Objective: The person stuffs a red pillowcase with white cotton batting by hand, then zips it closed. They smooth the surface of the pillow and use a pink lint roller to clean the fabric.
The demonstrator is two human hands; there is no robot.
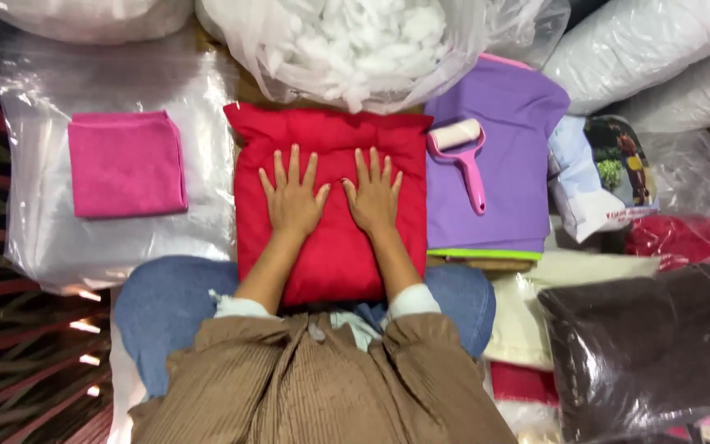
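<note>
step: flattening red cushion
left hand: spread flat, pressing
right hand: spread flat, pressing
next: likely even pressure toward the edges

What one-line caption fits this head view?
Both hands, left hand and right hand, pressed flat on a red cushion, lint roller lying beside it.

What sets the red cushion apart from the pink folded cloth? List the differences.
The red cushion looks plump; the pink folded cloth lies flat and thin. The cushion is larger than the cloth. Left hand and right hand press on the cushion; the cloth is untouched and lies on a clear plastic bag. Both are plain, squarish fabric.
</note>
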